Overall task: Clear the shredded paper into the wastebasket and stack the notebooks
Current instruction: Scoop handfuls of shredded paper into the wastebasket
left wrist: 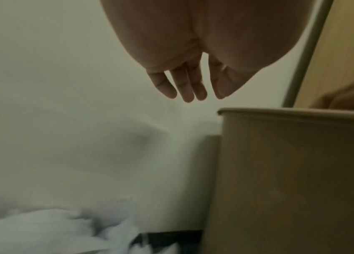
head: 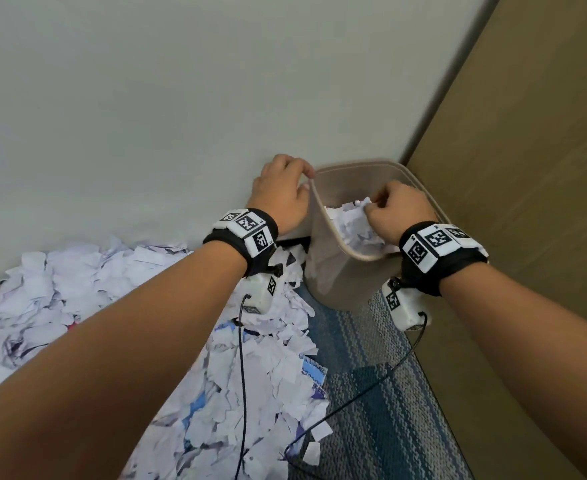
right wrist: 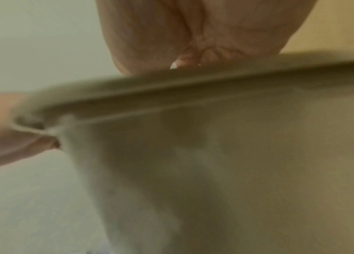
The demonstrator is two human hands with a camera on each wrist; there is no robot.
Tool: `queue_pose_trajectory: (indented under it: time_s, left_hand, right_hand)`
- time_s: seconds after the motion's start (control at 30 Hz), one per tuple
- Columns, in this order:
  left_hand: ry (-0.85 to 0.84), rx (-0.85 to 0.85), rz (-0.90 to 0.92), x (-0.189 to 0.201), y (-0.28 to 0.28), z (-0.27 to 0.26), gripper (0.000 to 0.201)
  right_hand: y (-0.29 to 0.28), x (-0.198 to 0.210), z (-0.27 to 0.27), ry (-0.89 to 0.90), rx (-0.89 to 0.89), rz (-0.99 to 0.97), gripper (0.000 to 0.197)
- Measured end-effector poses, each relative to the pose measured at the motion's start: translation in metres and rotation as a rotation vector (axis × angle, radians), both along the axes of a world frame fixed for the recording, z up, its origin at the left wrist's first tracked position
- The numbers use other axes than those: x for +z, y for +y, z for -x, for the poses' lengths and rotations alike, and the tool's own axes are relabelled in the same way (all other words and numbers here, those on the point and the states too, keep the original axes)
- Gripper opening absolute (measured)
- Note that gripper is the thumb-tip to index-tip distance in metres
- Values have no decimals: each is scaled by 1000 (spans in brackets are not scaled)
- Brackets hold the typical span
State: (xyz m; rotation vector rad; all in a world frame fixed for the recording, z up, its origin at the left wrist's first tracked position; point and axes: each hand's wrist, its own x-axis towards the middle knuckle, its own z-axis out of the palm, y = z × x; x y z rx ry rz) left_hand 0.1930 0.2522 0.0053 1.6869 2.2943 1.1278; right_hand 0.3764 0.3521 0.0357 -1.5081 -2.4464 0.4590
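Observation:
A beige wastebasket point(head: 354, 166) stands in the corner with torn white paper point(head: 352, 228) inside. My right hand point(head: 371, 209) is over its opening and grips a crumpled wad of that paper; a white scrap point(right wrist: 173, 66) shows at its fingertips above the rim point(right wrist: 193, 82). My left hand point(head: 306, 180) is at the basket's left rim, forefinger and thumb pinched at its edge. Its other fingers point(left wrist: 182, 89) hang loose beside the basket point(left wrist: 291, 171). A large heap of shredded paper point(head: 77, 289) covers the floor on the left. A blue spiral notebook point(head: 314, 370) pokes out, mostly buried.
A pale wall point(head: 146, 98) runs behind the heap, and a brown wooden panel point(head: 527, 168) closes the right side. Blue striped carpet point(head: 382, 427) shows between the heap and the panel. Black wrist-camera cables point(head: 354, 393) trail over it.

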Motion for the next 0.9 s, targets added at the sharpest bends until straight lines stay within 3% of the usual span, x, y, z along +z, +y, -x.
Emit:
queue_pose_trajectory:
  time_s: [0.17,0.3,0.43,0.67,0.8,0.9]
  left_hand:
    - [151,-14,358,-27,-46,50,21]
    - [290,9,708,-54,-100,84,26]
    - [284,112,844,-75,-158,120,31]
    - [220,252,898,-104,-227,139,64]
    - [97,183,1017,-116,-250,142,88]
    - [18,43,1094,-122,-263,138,91]
  right_hand:
    - [-31,17,41,143,197,-251,18]
    - [-72,8,81,160,367,-243,13]
    - [-106,-16,117,13,531,-151,11]
    - [-126,-65,141,-341,568,0,22]
    - [-130,-89,142,-516,525,89,42]
    - [-141,-107,143,-592,551,144,60]
